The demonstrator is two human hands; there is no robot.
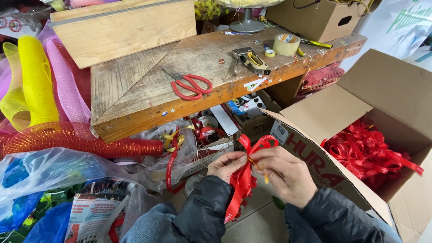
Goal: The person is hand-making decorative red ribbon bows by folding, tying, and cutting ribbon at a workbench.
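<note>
Cluttered wooden workbench (135,85) far, red-handled scissors (191,85) on it. Near centre, left hand (227,164) and right hand (283,173) pinch a looped red satin ribbon bow (245,175), half formed; finished red bows (364,150) fill the cardboard box (391,90) right.

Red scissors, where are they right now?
Head view: the red scissors lie on the wooden workbench, centre-left, left of the staple gun and above both hands.

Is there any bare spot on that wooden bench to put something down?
Yes: the wooden bench is bare left of the red scissors, below the plank. Its right end is crowded with staple gun and tape roll.
</note>
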